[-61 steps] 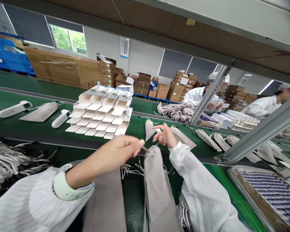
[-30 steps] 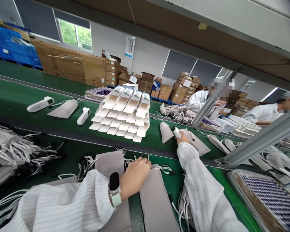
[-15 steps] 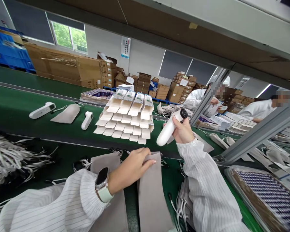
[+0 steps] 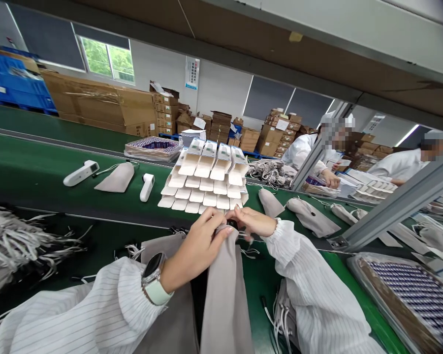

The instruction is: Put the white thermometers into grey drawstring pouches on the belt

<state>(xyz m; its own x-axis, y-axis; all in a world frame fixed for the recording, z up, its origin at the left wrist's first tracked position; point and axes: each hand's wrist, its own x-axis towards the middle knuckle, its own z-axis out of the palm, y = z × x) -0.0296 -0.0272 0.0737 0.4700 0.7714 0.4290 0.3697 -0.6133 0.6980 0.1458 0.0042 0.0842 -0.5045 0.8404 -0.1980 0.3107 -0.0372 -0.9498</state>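
Note:
My left hand is closed on the top of a grey drawstring pouch, thumb in front and fingers behind. My right hand bends its fingers over the pouch mouth. Between the hands shows the dark end of a white handheld thermometer; its body is hidden, apparently inside the cloth. Under my left forearm lies another grey pouch. Beyond my hands, open white boxes are stacked in tiers on the green belt. Two more white thermometers and a filled pouch lie to their left.
Corded pouches are heaped at left. A plastic-wrapped tray of batteries sits at right, another tray behind the boxes. A slanted metal post stands at right, a shelf overhead. Two co-workers are across the line.
My right hand has brought the white thermometer down and left to the pouch mouth, where its body is now out of sight. The boxes and items on the belt have shifted right.

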